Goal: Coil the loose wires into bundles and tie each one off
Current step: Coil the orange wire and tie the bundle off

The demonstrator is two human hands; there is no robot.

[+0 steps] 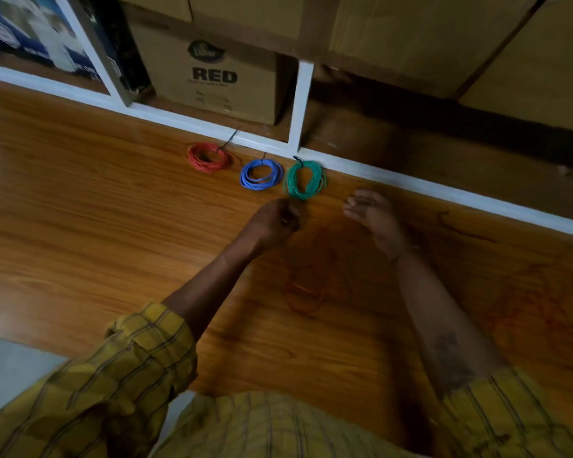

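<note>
Red coil [208, 159], blue coil [261, 174], green coil [305, 180] lay tied on counter [80, 209]. Left hand [276, 223] pinched orange wire [303, 292]; right hand [371, 213] hung relaxed, holding nothing visible.

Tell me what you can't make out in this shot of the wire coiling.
All in the head view:
- Orange wire: blurred and nearly the table's colour, so its path to either hand is lost.
- Left hand: fingers curled, but motion blur hides what the grip holds.
- Right hand: blur hides any wire in it.
- Small print under RED on the cardboard box: too small.
</note>
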